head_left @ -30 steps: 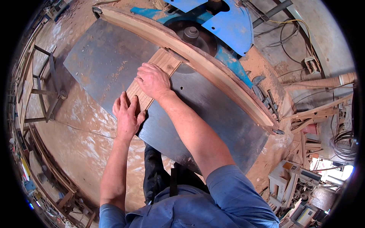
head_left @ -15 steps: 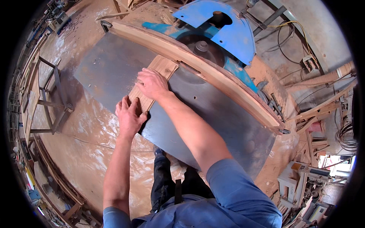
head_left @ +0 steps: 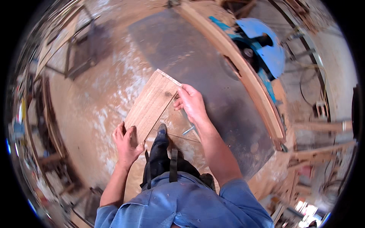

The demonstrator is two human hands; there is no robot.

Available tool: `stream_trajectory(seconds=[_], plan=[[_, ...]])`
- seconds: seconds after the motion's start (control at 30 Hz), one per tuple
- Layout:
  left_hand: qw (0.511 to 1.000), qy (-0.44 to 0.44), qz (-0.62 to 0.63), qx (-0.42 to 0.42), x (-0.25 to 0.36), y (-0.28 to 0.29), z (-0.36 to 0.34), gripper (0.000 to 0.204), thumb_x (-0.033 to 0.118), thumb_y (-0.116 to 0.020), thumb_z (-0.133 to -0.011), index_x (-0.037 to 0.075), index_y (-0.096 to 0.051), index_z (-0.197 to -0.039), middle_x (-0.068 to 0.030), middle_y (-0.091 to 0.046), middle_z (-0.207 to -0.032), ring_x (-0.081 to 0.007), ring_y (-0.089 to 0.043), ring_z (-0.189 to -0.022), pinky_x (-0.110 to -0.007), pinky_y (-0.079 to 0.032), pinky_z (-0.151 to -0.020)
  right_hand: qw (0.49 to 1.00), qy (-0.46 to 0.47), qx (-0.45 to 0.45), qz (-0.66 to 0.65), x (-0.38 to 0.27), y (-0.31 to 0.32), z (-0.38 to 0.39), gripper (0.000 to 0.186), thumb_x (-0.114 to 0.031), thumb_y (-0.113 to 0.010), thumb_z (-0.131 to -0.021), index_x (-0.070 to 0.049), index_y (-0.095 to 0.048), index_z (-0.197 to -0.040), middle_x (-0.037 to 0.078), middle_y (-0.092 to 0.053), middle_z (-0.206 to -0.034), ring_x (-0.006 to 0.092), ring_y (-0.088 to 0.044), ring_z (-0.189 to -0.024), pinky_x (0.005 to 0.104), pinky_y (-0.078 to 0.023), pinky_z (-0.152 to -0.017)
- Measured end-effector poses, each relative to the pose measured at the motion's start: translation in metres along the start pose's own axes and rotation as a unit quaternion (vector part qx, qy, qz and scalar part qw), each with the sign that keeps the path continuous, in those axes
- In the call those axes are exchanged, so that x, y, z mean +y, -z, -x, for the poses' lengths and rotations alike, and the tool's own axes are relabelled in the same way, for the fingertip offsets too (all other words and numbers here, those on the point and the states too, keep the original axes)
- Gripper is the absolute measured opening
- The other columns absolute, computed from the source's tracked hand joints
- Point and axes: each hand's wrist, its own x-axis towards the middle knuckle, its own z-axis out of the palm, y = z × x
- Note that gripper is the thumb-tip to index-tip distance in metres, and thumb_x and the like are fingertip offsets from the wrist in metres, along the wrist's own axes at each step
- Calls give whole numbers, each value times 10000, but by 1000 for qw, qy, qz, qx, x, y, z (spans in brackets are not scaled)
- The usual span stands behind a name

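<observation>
A flat wooden board with a dark knot is held up off the machine table, over the floor in front of my body. My left hand grips its near end, thumb on one side and fingers on the other. At the far right corner, my right hand pinches the board between thumb and fingers. Beyond and to the right lies the dark metal machine table, with a long wooden fence along its far side. A narrow slot shows in the fence.
Behind the fence stands a blue rounded guard on the machine. A frame stand is at the far left. Lengths of timber are stacked along the left side. A ribbed hose runs at the right. Sawdust covers the floor.
The board has been lifted off the metal table and drawn back toward me. My right hand has shifted from the board's top to its far corner. The view has swung left.
</observation>
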Motion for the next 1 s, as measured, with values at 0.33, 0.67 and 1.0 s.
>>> stream_trajectory(seconds=[0.33,0.67,1.0], plan=[[959,226,-109,135,38,64,228,778,383,-801,-667,-8,-519,-1278,-298,-440,-1240,-449,-442,-1146,-550,-375,-1001,968,34,-236,84,51,-135,143,376,-101,-498,-1004,110,-466,-1314,131,-656,-907,195,-693,-737,319,-583,-663],[889,388,-70,233,57,111,427,968,317,-861,-607,-8,-423,-1407,-296,-433,-1287,-428,-491,-1136,-487,-433,-983,901,27,-429,62,132,-267,279,145,-96,-486,-1023,-3,-536,-1122,100,-636,-823,190,-653,-606,327,-586,-617],[607,585,201,499,-5,169,596,1077,273,-819,-717,-30,-187,-1534,-287,-361,-1462,-375,-414,-1361,-408,-355,-1134,794,72,-544,262,264,-439,371,220,-94,-515,-1003,1,-558,-1196,74,-612,-733,152,-610,-587,290,-524,-525]])
